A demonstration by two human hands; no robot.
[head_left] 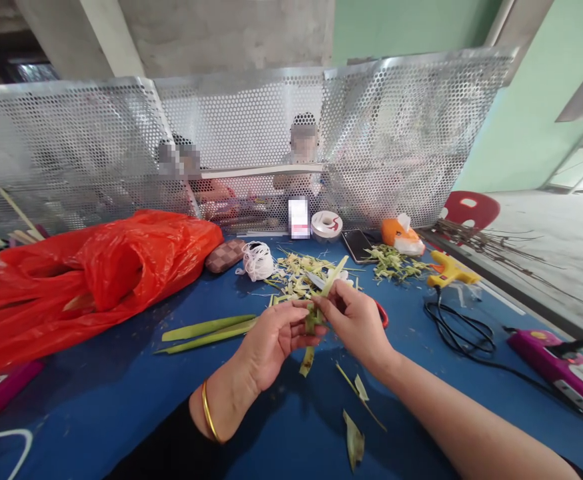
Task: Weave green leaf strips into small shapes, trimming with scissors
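Between my two hands is a folded strip of green leaf [307,360], one end hanging down and another sticking up past my fingers. My left hand [279,330], below a gold bangle, has its fingers closed around the folded part. With thumb and forefinger my right hand [356,320] pinches the upper part of the same strip. Just behind lie scissors [315,280], their blades on the scraps and a red handle partly hidden by my right hand. Long green leaf strips [206,328] lie left of my left hand. Loose leaf bits [353,440] lie nearer me.
A red plastic bag [101,267] fills the left side. White string [258,261], leaf scraps [291,270], a ribbon roll [327,225], and a phone [356,245] lie behind my hands. At right are a yellow glue gun [451,269] and a purple power strip [561,373]. A perforated metal screen [241,120] borders the blue table.
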